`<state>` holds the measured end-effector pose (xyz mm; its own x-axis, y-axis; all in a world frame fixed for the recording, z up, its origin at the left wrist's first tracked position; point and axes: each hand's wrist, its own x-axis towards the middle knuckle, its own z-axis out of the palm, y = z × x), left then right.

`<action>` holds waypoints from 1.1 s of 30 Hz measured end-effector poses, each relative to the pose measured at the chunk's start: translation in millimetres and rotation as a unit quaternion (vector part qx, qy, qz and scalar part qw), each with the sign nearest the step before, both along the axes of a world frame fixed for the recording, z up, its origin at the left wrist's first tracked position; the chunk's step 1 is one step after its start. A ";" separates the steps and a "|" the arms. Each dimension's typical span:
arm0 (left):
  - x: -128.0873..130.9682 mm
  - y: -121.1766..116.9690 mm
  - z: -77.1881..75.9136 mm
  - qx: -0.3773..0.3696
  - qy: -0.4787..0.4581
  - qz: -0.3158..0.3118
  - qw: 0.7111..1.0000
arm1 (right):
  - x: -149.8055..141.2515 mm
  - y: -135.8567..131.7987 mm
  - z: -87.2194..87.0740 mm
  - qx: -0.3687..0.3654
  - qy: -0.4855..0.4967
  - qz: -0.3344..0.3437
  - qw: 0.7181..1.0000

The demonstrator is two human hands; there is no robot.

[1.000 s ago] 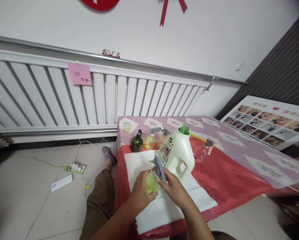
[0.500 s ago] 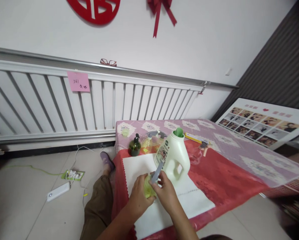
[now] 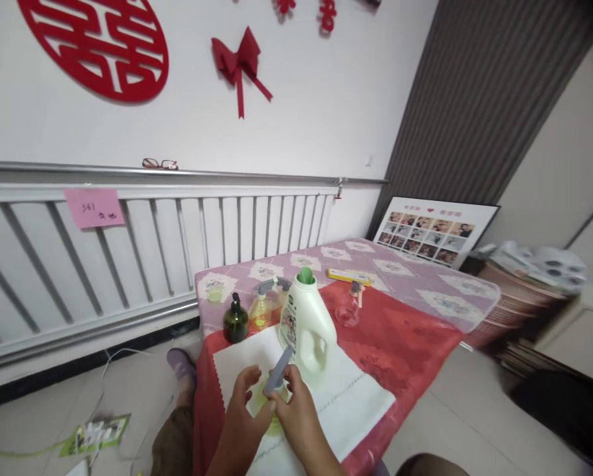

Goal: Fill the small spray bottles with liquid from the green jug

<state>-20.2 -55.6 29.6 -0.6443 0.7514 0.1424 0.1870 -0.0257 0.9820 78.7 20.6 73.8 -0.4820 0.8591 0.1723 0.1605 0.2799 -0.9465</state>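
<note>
A small pale yellow-green pump bottle (image 3: 275,426) stands on the white cloth, partly hidden by my hands. My left hand (image 3: 246,413) curls loosely around its left side, fingers bent and thumb near the neck. With closed fingers, my right hand (image 3: 296,403) grips the grey pump head (image 3: 279,371) at the bottle's neck; the spout slants up and away. Just beyond my hands is a large pale green detergent jug (image 3: 309,324) with its handle to the right and a green piece (image 3: 305,275) in its mouth.
Left of the jug stand a dark green pump bottle (image 3: 235,321) and a clear bottle of yellow liquid (image 3: 260,312). A clear empty-looking bottle (image 3: 348,309) sits on the red cloth (image 3: 400,337). Behind it lies a yellow box (image 3: 348,276). The radiator (image 3: 246,228) lines the wall.
My view has swung right, shifting the scene left. The left hand's fingers have loosened and spread somewhat around the bottle. The right hand stays at the grey pump head.
</note>
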 end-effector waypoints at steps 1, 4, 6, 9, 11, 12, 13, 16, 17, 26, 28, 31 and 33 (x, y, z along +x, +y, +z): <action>3.3 2.0 5.0 0.001 0.011 0.017 1.000 | 0.2 -1.4 -0.8 -0.004 0.006 -0.003 1.000; 10.4 7.8 19.8 -0.012 0.029 0.019 0.999 | 1.7 -5.4 -2.3 -0.020 0.037 -0.002 0.999; 10.7 11.4 27.5 -0.026 0.025 0.003 0.999 | 2.4 -7.4 -3.8 -0.033 0.060 0.005 0.998; 6.9 16.3 34.5 -0.057 0.023 -0.016 0.998 | 0.8 -8.2 -10.3 -0.040 0.088 0.008 0.995; 4.5 18.9 36.6 -0.071 0.033 -0.032 0.996 | -2.0 -7.4 -17.0 -0.037 0.100 -0.007 0.994; 4.0 19.8 37.0 -0.071 0.038 -0.038 0.996 | -3.5 -6.8 -20.4 -0.033 0.103 -0.016 0.994; 3.8 20.4 36.9 -0.066 0.041 -0.041 0.996 | -4.9 -6.2 -23.4 -0.030 0.106 -0.027 0.994; 3.1 21.1 33.6 -0.039 0.037 -0.033 0.998 | -7.2 -5.1 -29.4 -0.025 0.113 -0.047 0.992; 1.9 21.2 31.4 -0.033 0.033 -0.028 0.999 | -7.4 -5.1 -30.7 -0.021 0.114 -0.050 0.992; -25.1 26.3 4.6 -0.006 0.001 -0.121 0.993 | -9.4 -11.5 -62.7 0.058 0.092 -0.116 0.987; -26.9 26.3 4.9 0.004 -0.023 -0.149 0.989 | -9.2 -13.7 -68.5 0.061 0.076 -0.129 0.987; -28.2 25.4 7.0 0.003 -0.052 -0.193 0.980 | -5.8 -16.0 -65.2 0.061 0.043 -0.127 0.989; -27.9 25.3 5.8 0.000 -0.061 -0.201 0.978 | -1.8 -17.2 -56.7 0.063 0.029 -0.121 0.990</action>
